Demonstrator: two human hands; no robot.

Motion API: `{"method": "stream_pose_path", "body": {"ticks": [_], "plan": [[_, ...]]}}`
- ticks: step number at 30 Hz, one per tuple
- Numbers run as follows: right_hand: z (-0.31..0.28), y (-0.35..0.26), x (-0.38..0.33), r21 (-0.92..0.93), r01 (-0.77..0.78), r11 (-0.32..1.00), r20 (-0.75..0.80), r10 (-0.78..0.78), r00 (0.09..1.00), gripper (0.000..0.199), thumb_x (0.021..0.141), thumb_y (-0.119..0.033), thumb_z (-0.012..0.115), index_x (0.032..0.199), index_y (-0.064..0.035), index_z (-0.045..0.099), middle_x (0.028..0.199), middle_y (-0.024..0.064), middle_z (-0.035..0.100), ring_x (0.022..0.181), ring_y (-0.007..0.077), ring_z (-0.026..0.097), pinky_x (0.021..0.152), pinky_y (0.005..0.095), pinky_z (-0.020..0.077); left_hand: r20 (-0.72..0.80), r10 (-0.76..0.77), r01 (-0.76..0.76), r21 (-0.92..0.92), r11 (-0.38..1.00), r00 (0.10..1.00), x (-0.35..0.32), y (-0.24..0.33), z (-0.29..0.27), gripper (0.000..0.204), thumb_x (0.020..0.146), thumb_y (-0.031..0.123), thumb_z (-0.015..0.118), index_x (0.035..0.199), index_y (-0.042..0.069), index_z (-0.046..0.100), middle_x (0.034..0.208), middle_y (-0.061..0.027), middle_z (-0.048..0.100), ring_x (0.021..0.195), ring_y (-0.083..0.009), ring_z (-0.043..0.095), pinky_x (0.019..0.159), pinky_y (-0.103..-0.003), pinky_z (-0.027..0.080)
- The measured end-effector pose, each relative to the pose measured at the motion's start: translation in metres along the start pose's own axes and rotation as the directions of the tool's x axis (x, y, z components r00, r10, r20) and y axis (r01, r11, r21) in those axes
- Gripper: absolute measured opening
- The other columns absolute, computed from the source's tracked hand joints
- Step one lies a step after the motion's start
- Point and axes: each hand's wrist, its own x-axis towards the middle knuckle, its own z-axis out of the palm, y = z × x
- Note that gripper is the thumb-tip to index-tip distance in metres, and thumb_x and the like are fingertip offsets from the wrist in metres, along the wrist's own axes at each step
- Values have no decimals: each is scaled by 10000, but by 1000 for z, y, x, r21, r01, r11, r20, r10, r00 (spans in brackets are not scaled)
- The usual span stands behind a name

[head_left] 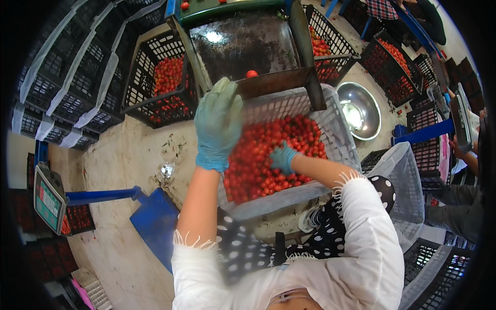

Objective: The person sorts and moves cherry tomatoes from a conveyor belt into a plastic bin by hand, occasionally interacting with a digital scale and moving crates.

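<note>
My left hand (pixel 219 124), in a thin light-blue glove, is raised beside the near left corner of a metal chute (pixel 245 49). Its fingers stretch forward, slightly blurred, and nothing shows in them. One small red tomato (pixel 251 74) rests near the chute's lower lip. Below the chute stands a crate lined with whitish plastic (pixel 341 132), holding a heap of small red tomatoes (pixel 258 178). My right hand (pixel 283 157), gloved alike, lies on the heap with fingers apart; its fingertips are partly hidden among the fruit.
Black crates of tomatoes flank the chute on the left (pixel 155 103) and right (pixel 336 64). A shiny metal bowl (pixel 359 111) sits right of the lined crate. Stacked black crates (pixel 67 67) stand far left. A blue platform scale (pixel 155 222) is at lower left. Another person works at far right.
</note>
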Motion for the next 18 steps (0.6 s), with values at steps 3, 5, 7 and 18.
{"method": "stream_pose_path", "body": {"ticks": [3,5,7,18], "plan": [[19,46,-26,51,-249,967,-35,251,967,498,799,-370,633,1283,-319,526,1436,49,354,1313,311,354,986,650,276,-5,-1,1,-27,1000,1000,2,4,4,283,822,15,654,1104,40,640,1101,-135,646,980,-288,619,843,-356,492],[21,64,-48,60,-448,892,-54,451,891,538,819,-311,633,1335,-314,483,1454,52,359,1281,322,411,982,654,294,-3,-15,15,-30,999,1000,3,7,3,278,823,20,656,1099,42,644,1095,-127,650,974,-285,621,837,-355,494],[14,82,-71,78,-455,887,81,449,890,488,831,-304,620,1306,-271,515,1360,69,471,1210,314,491,957,583,368,2,-33,33,-38,999,999,3,10,3,273,824,22,654,1096,48,648,1098,-121,650,975,-282,622,841,-352,495],[-49,48,-196,417,-335,845,-144,426,893,205,823,-256,594,950,-117,675,942,133,675,873,345,644,750,455,504,38,-9,11,-70,997,999,-1,17,8,256,841,20,631,1095,49,646,1089,-114,660,985,-275,632,857,-341,500]]}}
